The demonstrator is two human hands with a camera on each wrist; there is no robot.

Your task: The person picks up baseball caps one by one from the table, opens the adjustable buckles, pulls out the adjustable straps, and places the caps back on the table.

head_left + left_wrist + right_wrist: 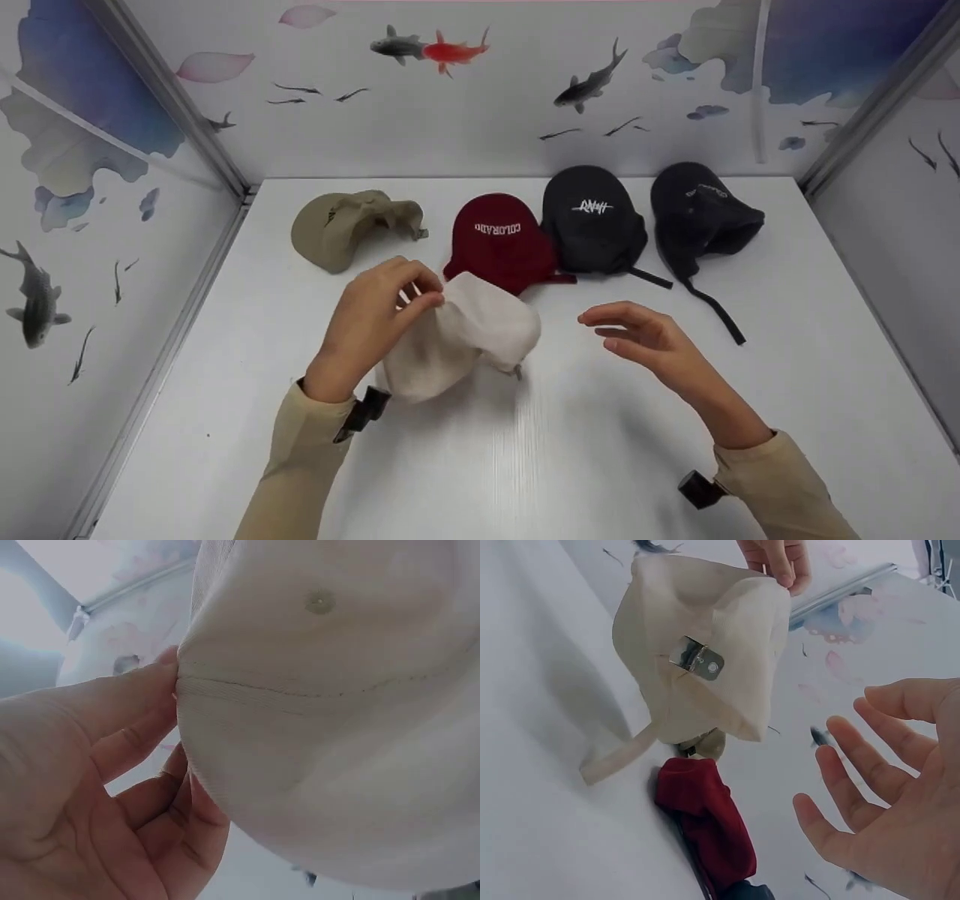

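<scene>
Reaching forward, the left hand (375, 315) pinches the edge of the cream baseball cap (495, 322) between thumb and fingers, grip narrow; the cap is over the table (525, 465), just nearer than the maroon COLORADO cap (495, 251). The right hand (652, 345) hovers apart, palm inward, grip empty, fingers spread and slightly bent

Booth-like workspace: fish-printed panels (465, 127) around a white table (570, 465).
</scene>
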